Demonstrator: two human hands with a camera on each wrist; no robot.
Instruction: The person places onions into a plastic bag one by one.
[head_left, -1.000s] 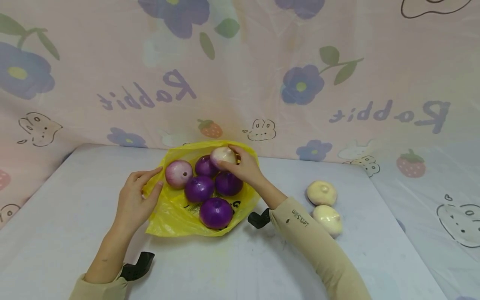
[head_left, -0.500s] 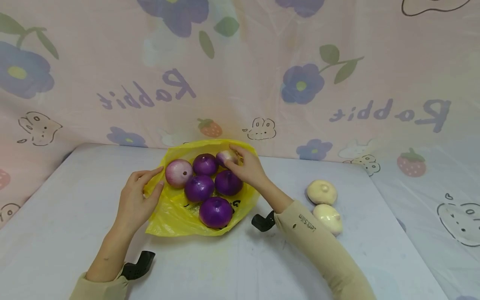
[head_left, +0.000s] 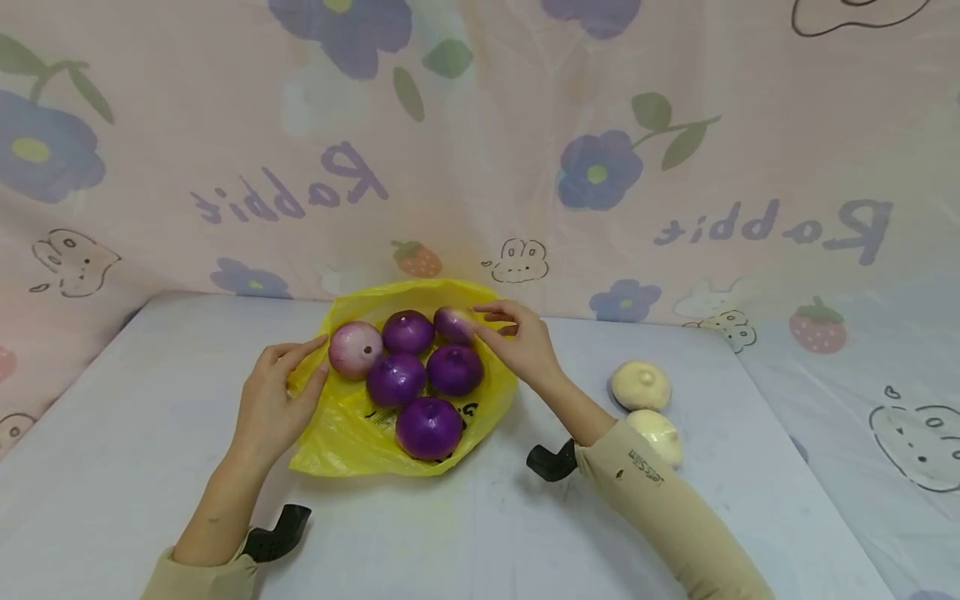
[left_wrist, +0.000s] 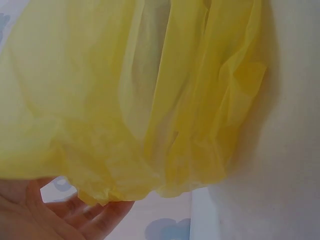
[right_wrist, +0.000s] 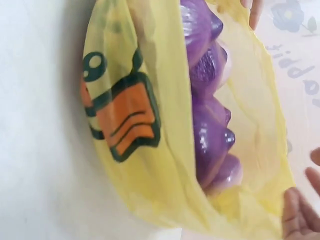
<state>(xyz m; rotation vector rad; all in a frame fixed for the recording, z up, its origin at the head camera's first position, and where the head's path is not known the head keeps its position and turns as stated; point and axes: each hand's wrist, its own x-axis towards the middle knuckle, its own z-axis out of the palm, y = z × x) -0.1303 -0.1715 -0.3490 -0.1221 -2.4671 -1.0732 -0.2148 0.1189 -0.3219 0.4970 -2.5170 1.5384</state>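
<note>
A yellow plastic bag (head_left: 337, 446) lies on the table with its mouth spread, holding several glossy purple onions. Among them are a pale pink-purple onion (head_left: 356, 350) at the left, a deep purple one (head_left: 429, 428) at the front and a two-toned onion (head_left: 453, 325) at the back right. My left hand (head_left: 279, 400) holds the bag's left rim between thumb and fingers; in the left wrist view yellow plastic hides part of that hand. At the right rim, my right hand (head_left: 522, 346) has loose fingers and grips no onion, its thumb close to the two-toned one.
Two cream-coloured onions (head_left: 641, 385) stand together to the right of the bag, the nearer partly behind the right sleeve. A printed cloth (head_left: 480, 150) hangs behind the white table (head_left: 420, 533). Black wrist mounts (head_left: 551, 461) jut from both sleeves.
My right hand has set the two-toned onion down inside the bag's back right, let go of it and drawn back rightward to the rim. My left hand stays at the left rim.
</note>
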